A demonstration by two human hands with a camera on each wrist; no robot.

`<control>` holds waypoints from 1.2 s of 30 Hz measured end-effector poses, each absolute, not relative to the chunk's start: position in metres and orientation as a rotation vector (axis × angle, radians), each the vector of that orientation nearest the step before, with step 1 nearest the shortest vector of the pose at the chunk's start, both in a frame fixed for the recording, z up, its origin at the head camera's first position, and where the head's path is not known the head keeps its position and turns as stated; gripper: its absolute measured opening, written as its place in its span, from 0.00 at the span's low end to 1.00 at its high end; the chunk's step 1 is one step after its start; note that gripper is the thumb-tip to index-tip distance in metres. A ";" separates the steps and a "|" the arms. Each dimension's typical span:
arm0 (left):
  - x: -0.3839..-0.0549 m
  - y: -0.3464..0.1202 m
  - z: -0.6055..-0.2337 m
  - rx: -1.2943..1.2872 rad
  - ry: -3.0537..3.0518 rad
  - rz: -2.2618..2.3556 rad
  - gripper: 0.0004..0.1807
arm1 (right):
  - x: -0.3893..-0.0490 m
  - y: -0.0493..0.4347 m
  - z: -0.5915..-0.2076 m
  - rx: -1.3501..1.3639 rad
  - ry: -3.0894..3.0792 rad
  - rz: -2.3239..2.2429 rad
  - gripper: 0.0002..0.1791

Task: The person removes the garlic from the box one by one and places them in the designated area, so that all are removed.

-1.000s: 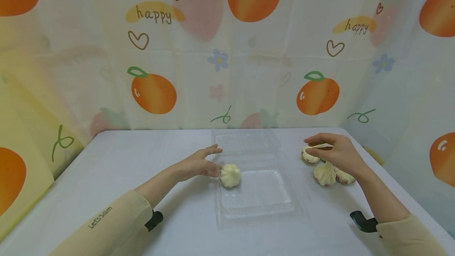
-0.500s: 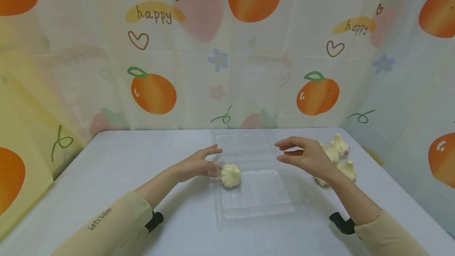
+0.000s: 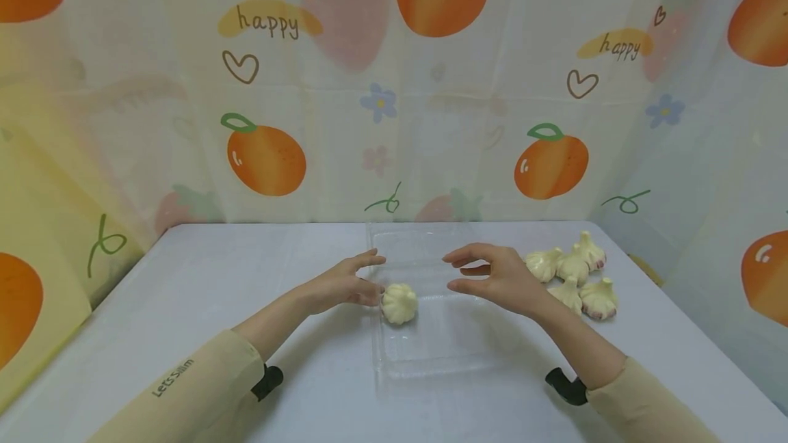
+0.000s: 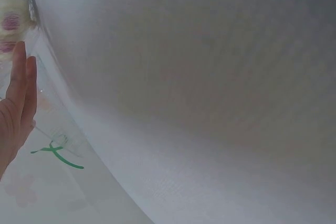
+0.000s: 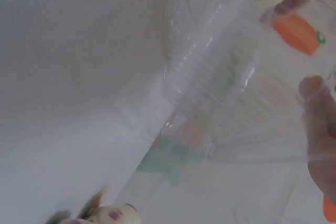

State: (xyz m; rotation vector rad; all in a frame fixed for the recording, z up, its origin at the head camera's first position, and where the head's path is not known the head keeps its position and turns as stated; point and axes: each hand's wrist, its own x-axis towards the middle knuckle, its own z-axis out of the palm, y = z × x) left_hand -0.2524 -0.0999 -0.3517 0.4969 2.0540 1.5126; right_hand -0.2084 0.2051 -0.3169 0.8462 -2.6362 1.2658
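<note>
A clear plastic box (image 3: 443, 368) lies in the middle of the table, its lid (image 3: 425, 241) laid back on the far side. One pale garlic bulb (image 3: 399, 304) sits inside at the left; its purple-marked garlic surface (image 4: 10, 22) shows in the left wrist view. My left hand (image 3: 341, 284) stays at the box's left edge, fingers extended, the thumb next to the bulb. Above the box's right part is my right hand (image 3: 497, 279), thumb and fingers apart with nothing seen between them. Whether it touches the plastic is unclear.
Several garlic bulbs (image 3: 572, 270) are clustered on the table's right side, behind the right hand. A white cloth covers the table (image 3: 203, 292). A fruit-patterned curtain (image 3: 443, 149) hangs along the table's back edge.
My right hand has moved left from above the garlic cluster to above the box, uncovering the bulbs on the right. The left hand and the bulb in the box have stayed in place.
</note>
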 end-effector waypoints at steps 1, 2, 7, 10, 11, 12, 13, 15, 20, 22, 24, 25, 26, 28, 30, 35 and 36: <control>-0.252 -0.100 -0.352 0.497 2.053 1.514 0.41 | -0.208 0.203 -0.317 0.853 -2.636 1.267 0.20; -0.252 -0.099 -0.351 0.498 2.052 1.514 0.41 | -0.209 0.201 -0.318 0.861 -2.638 1.265 0.20; -0.253 -0.098 -0.351 0.496 2.061 1.507 0.41 | -0.210 0.190 -0.322 0.931 -2.631 1.280 0.21; -0.253 -0.098 -0.350 0.488 2.071 1.501 0.41 | -0.210 0.181 -0.323 0.974 -2.628 1.270 0.21; -0.252 -0.098 -0.349 0.487 2.073 1.501 0.41 | -0.211 0.179 -0.324 0.988 -2.628 1.262 0.21; -0.252 -0.098 -0.349 0.486 2.075 1.501 0.41 | -0.212 0.176 -0.324 1.003 -2.629 1.248 0.21; -0.252 -0.098 -0.349 0.488 2.076 1.499 0.41 | -0.212 0.174 -0.325 1.017 -2.631 1.238 0.21; -0.252 -0.098 -0.349 0.487 2.076 1.501 0.41 | -0.213 0.168 -0.327 1.046 -2.629 1.213 0.20; -0.252 -0.097 -0.350 0.485 2.082 1.501 0.41 | -0.213 0.157 -0.330 1.092 -2.615 1.185 0.20; -0.251 -0.097 -0.349 0.483 2.083 1.501 0.41 | -0.213 0.153 -0.331 1.093 -2.618 1.188 0.21; -0.252 -0.097 -0.349 0.488 2.082 1.497 0.41 | -0.213 0.150 -0.332 1.099 -2.621 1.186 0.21; -0.252 -0.097 -0.350 0.486 2.083 1.498 0.41 | -0.213 0.148 -0.332 1.101 -2.622 1.186 0.21; -0.252 -0.097 -0.350 0.487 2.083 1.497 0.41 | -0.213 0.146 -0.332 1.106 -2.622 1.185 0.21; -0.253 -0.097 -0.350 0.491 2.084 1.493 0.41 | -0.214 0.144 -0.333 1.112 -2.624 1.190 0.22; -0.253 -0.096 -0.350 0.489 2.087 1.492 0.41 | -0.215 0.142 -0.333 1.117 -2.628 1.188 0.22; -0.252 -0.096 -0.349 0.488 2.091 1.496 0.42 | -0.217 0.139 -0.337 1.101 -2.659 1.203 0.23; -0.251 -0.096 -0.349 0.487 2.090 1.498 0.42 | -0.217 0.138 -0.338 1.094 -2.667 1.208 0.23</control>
